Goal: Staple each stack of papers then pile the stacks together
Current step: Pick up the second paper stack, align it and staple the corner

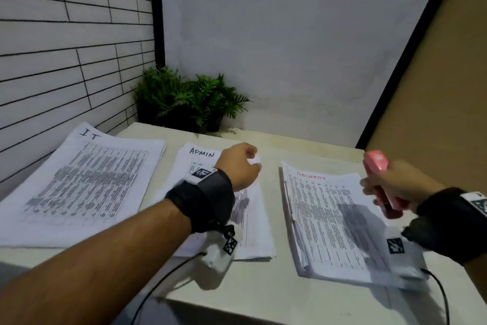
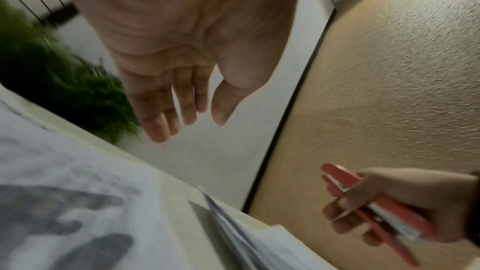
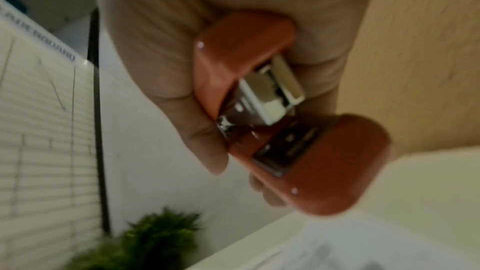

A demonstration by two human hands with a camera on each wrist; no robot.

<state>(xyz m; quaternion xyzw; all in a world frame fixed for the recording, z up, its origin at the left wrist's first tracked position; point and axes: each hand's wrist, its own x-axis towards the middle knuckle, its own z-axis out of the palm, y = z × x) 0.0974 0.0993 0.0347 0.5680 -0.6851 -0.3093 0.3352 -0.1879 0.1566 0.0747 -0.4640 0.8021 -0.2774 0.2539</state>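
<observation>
Three paper stacks lie on the pale table (image 1: 263,295): one marked IT (image 1: 87,182) at the left, one marked ADMIN (image 1: 253,219) in the middle, one marked SECURITY (image 1: 329,222) at the right. My left hand (image 1: 241,164) hovers above the top of the ADMIN stack; in the left wrist view its fingers (image 2: 166,108) hang relaxed and hold nothing. My right hand (image 1: 395,182) grips a pink-red stapler (image 1: 379,182) in the air above the right edge of the SECURITY stack. The stapler (image 3: 272,110) shows its mouth slightly agape in the right wrist view.
Potted ferns (image 1: 189,100) stand at the table's back, in the corner by the tiled wall. A tan wall panel (image 1: 434,87) rises at the right. Cables hang from both wrist cameras near the table's front edge.
</observation>
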